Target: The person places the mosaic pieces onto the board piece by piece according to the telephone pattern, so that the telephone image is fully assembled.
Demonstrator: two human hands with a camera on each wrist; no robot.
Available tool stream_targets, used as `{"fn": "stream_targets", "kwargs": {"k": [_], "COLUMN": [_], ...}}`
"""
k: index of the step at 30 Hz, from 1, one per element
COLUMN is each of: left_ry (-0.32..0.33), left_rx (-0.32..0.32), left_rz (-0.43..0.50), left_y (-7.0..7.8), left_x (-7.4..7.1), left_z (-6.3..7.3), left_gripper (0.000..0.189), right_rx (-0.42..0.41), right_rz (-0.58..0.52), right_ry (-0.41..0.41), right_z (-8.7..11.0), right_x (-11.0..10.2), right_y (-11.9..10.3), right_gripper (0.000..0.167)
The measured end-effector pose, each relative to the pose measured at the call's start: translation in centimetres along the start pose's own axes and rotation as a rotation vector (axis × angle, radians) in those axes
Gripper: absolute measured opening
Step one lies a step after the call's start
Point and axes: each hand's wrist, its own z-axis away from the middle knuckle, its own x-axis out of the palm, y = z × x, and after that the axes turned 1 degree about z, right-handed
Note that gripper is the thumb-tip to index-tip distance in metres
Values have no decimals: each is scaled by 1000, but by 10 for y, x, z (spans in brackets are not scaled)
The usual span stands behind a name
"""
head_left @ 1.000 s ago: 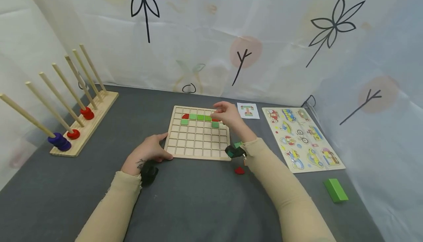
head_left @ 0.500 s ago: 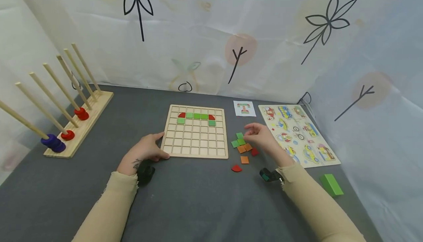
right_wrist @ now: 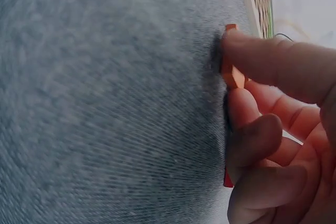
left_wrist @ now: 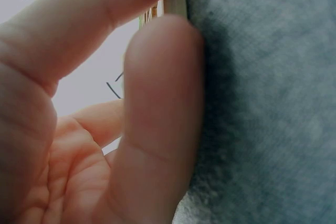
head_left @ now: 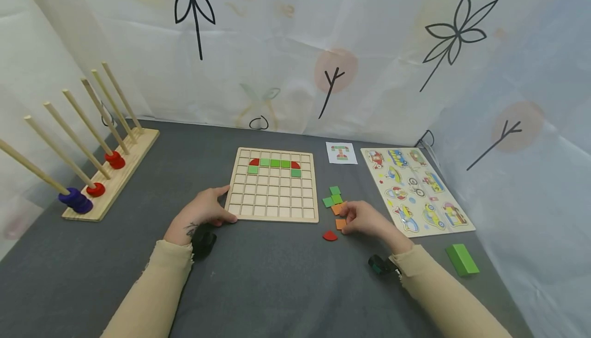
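Note:
A wooden grid board [head_left: 272,200] lies mid-table, with red quarter-round pieces and green squares set in its upper rows. My left hand [head_left: 200,212] is at its near left corner, thumb and index finger spread along the edges. Right of the board, my right hand [head_left: 369,221] pinches an orange square tile [right_wrist: 234,77] low at the cloth, thumb on one side and a fingertip at the other. Another orange tile [head_left: 337,209] is by its index finger. Green tiles [head_left: 334,191] lie just beyond, and a red quarter-round tile [head_left: 330,236] lies nearer.
A pattern card [head_left: 341,153] lies behind the tiles. To the right are a picture puzzle board [head_left: 388,184] and a green block [head_left: 463,259]. A peg stand [head_left: 87,210] with red and purple rings stands at the left. White printed cloth encloses the table.
My right hand has moved from the board's upper right, back over the loose tiles, and down onto an orange one. A red quarter-round now shows at the board's upper right. The left hand stays put.

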Motion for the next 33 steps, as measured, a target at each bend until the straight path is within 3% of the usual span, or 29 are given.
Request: {"fn": "stream_targets", "kwargs": {"k": [8,13,19,25,28,33], "left_ry": [0,4,8,9,12,17], "left_rx": [-4,-4,3,-2,-6,-13], "left_rz": [-1,-6,-1,0,-2,-2], "left_y": [0,-1,-2,-1,0,-1], "left_x": [1,0,2,2,2,2], "left_z": [0,0,-1,1,1,0], "left_gripper": [99,99,99,99,99,99], "right_rx": [32,18,-43,-135,-157,-112], "right_rz": [74,56,-211,-485,-527,-514], "right_ry": [16,127,225,268,270,251], "right_z": [-1,-12,-42,-74,-90,-115], "right_x": [-3,-16,-27,-18,-9,7], "right_y": [-6,-25,-56,-81,-90,-96], "right_gripper": [18,19,23,26,27,26]}}
